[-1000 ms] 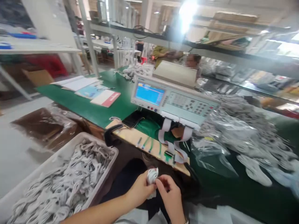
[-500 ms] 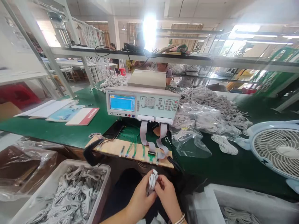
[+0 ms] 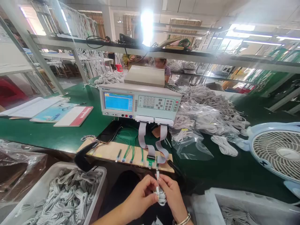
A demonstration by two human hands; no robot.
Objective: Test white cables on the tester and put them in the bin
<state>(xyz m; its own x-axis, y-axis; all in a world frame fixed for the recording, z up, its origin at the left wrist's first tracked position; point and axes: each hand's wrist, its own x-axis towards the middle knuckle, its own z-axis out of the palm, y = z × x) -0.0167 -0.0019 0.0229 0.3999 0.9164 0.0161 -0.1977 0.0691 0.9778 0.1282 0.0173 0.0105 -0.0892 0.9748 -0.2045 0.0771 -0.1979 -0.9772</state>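
Note:
A coiled white cable [image 3: 162,200] hangs between my two hands, below the front edge of a wooden board [image 3: 106,150]. My left hand [image 3: 142,195] pinches a white plug end of it between thumb and fingers. My right hand [image 3: 172,194] grips the cable from the right side. Its other white end [image 3: 157,173] points up from my right fingers to a small connector at the board's edge; whether it is plugged in I cannot tell. Close by on the board is a green circuit board [image 3: 150,160], joined to grey ribbon cables [image 3: 143,135].
A test instrument [image 3: 150,111] with a blue screen stands behind the board. On the left sits a bin [image 3: 104,172] of coiled cables, on the right a white box [image 3: 211,195] with more. Cable piles, plastic bags, booklets and a fan [image 3: 253,140] occupy the green table [image 3: 192,168].
Both hands have brought the coil nearer the board and opened out its ends. One end now points up to the board's edge. The whole view has shifted slightly.

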